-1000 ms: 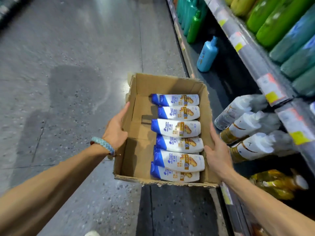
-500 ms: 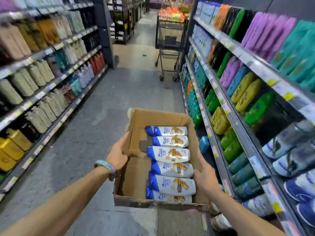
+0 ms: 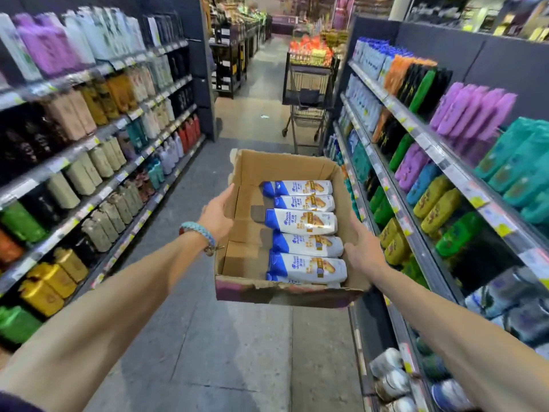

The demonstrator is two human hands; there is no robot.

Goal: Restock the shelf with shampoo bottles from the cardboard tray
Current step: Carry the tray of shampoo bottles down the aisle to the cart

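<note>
A brown cardboard tray (image 3: 285,166) is held up in front of me over the aisle floor. My left hand (image 3: 215,217) grips its left wall and my right hand (image 3: 361,251) presses against its right wall. Several white shampoo bottles with blue caps (image 3: 301,223) lie on their sides in a row along the tray's right half. The tray's left half is bare cardboard. The shelf (image 3: 416,162) on my right carries rows of coloured bottles.
A shopping cart (image 3: 309,105) loaded with goods stands in the aisle ahead, close to the right shelving. More shelves of bottles (image 3: 89,150) line the left side. Grey floor (image 3: 237,337) runs between the two.
The tray has come up from near the floor to chest height. The view has lifted from the floor to the whole aisle. Both hands keep their hold on the tray's sides.
</note>
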